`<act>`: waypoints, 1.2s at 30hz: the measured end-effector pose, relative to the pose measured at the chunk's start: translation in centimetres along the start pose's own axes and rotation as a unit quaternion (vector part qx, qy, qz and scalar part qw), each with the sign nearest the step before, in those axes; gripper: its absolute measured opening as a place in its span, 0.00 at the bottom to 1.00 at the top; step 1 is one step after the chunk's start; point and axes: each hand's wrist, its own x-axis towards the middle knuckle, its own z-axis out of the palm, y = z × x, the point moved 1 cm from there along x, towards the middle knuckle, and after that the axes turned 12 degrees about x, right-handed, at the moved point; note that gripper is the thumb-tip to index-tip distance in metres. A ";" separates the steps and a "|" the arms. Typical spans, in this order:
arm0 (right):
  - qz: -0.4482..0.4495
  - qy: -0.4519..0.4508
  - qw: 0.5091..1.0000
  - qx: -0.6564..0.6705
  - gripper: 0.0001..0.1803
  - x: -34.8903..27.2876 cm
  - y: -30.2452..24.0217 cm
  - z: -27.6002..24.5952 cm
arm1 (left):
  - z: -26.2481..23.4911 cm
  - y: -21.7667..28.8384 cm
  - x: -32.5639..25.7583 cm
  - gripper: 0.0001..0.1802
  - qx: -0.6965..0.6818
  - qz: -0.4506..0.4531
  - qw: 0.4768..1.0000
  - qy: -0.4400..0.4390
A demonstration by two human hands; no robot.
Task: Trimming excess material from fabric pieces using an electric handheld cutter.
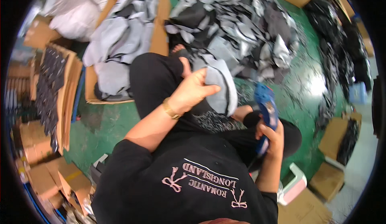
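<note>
My left hand point(195, 90) is closed, with its fingers and thumb pinching the upper edge of a light grey, curved fabric piece point(218, 88) with a black band. The piece hangs over my lap, its rounded edge towards the right. A blue handheld power tool point(267, 103) is in my right hand point(272, 134), above my right knee. Its front end points away from me, and the fingers wrap round its body. Tool and fabric piece are apart. Fine detail of the tool's tip is blurred.
A large heap of grey and black fabric pieces point(241, 26) lies ahead on the green floor point(100, 127). To its left, a cardboard box point(159, 39) holds similar grey pieces. Dark scraps point(213, 121) lie between my legs. Cardboard stacks point(66, 99) stand left, black bags point(337, 39) right.
</note>
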 end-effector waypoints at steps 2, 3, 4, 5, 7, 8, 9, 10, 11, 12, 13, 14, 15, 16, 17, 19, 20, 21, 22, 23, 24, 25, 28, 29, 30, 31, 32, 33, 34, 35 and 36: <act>-0.017 0.024 0.999 0.018 0.25 -0.1 0.0 -1.3 | -0.3 0.3 0.8 0.18 -0.017 -0.002 1.000 0.026; -0.030 0.031 0.999 0.025 0.26 0.0 -0.1 -1.5 | -1.4 0.1 1.1 0.16 0.016 0.015 0.999 0.049; -0.036 0.027 0.998 0.038 0.25 0.1 -0.4 -1.9 | -2.5 1.1 1.1 0.16 0.022 0.019 0.998 0.060; -0.040 0.038 0.997 0.047 0.25 0.4 -0.4 -2.4 | -3.4 2.6 1.0 0.15 0.033 0.034 0.994 0.103; -0.040 0.054 0.996 0.061 0.25 0.9 -0.6 -3.2 | -5.3 6.2 1.1 0.12 0.055 0.106 0.975 0.189; -0.040 0.058 0.996 0.062 0.25 1.1 -0.7 -3.6 | -6.6 8.1 1.4 0.12 0.065 0.161 0.958 0.228; -0.044 0.053 0.995 0.065 0.26 1.4 -1.1 -3.6 | -8.4 10.1 1.2 0.11 0.090 0.178 0.934 0.295; -0.050 0.055 0.995 0.067 0.26 1.6 -1.2 -3.7 | -10.9 11.5 1.4 0.11 0.111 0.193 0.908 0.354; -0.057 0.053 0.995 0.069 0.26 1.8 -1.4 -3.7 | -13.5 12.7 1.8 0.11 0.074 0.248 0.883 0.391; -0.057 0.060 0.994 0.069 0.26 2.1 -1.5 -3.7 | -15.9 13.7 1.9 0.12 0.037 0.302 0.852 0.425; -0.056 0.054 0.995 0.067 0.26 2.5 -1.5 -3.9 | -18.2 13.9 1.9 0.12 0.014 0.320 0.834 0.450; -0.055 0.051 0.995 0.065 0.26 2.8 -1.6 -4.0 | -20.2 13.5 1.8 0.12 -0.010 0.336 0.814 0.473; -0.056 0.057 0.994 0.081 0.26 2.7 -1.9 -3.9 | -21.9 12.9 1.5 0.13 -0.044 0.317 0.820 0.474; -0.050 0.057 0.994 0.080 0.26 3.0 -1.8 -4.2 | -21.6 12.7 1.8 0.14 -0.076 0.292 0.826 0.476; -0.047 0.056 0.994 0.076 0.27 3.2 -1.9 -4.5 | -20.7 11.4 2.3 0.17 -0.091 0.280 0.804 0.516; -0.040 0.065 0.994 0.074 0.27 3.9 -2.2 -4.7 | -18.8 9.2 3.9 0.18 -0.087 0.253 0.838 0.476; -0.039 0.063 0.995 0.067 0.28 4.2 -2.5 -4.7 | -17.6 8.0 4.8 0.19 -0.084 0.232 0.862 0.443; -0.037 0.060 0.996 0.059 0.28 4.5 -2.8 -4.7 | -16.3 6.6 6.1 0.18 -0.078 0.205 0.901 0.375; -0.033 0.070 0.995 0.058 0.28 4.8 -3.1 -4.9 | -14.1 5.2 7.6 0.15 -0.069 0.169 0.934 0.306; -0.038 0.064 0.996 0.054 0.29 5.2 -3.4 -5.1 | -11.8 3.4 9.1 0.12 -0.087 0.128 0.951 0.266; -0.043 0.055 0.996 0.051 0.29 5.6 -3.7 -5.3 | -9.6 1.8 10.3 0.09 -0.076 0.080 0.969 0.221; -0.045 0.059 0.996 0.054 0.30 5.9 -4.0 -5.2 | -8.6 -0.7 11.5 0.09 -0.072 0.026 0.978 0.196; -0.054 0.075 0.991 0.092 0.28 6.5 -4.2 -5.6 | -6.8 -10.0 14.3 0.06 -0.005 -0.106 0.991 0.087; -0.051 0.081 0.991 0.094 0.28 6.8 -4.1 -5.7 | -7.1 -13.9 14.7 0.06 -0.043 -0.188 0.980 0.054; -0.041 0.082 0.990 0.103 0.28 7.0 -4.0 -5.8 | -6.8 -17.2 14.5 0.07 -0.022 -0.272 0.961 0.044; -0.032 0.091 0.989 0.111 0.28 7.1 -3.8 -6.3 | -5.2 -19.5 14.0 0.08 0.035 -0.353 0.932 0.067; -0.029 0.101 0.988 0.113 0.28 7.2 -3.8 -6.5 | -4.6 -22.1 12.9 0.10 0.095 -0.379 0.918 0.071; -0.021 0.102 0.987 0.119 0.27 7.3 -3.8 -6.6 | -4.4 -24.8 12.2 0.12 0.143 -0.412 0.899 0.043; -0.011 0.100 0.987 0.126 0.27 7.5 -3.8 -6.6 | -4.8 -27.7 11.3 0.11 0.189 -0.446 0.875 0.010; -0.005 0.113 0.984 0.136 0.28 7.7 -3.9 -6.9 | -3.8 -29.0 10.9 0.10 0.250 -0.461 0.850 -0.040; 0.000 0.126 0.983 0.135 0.28 7.9 -3.8 -7.2 | -2.6 -30.3 10.6 0.11 0.278 -0.474 0.833 -0.070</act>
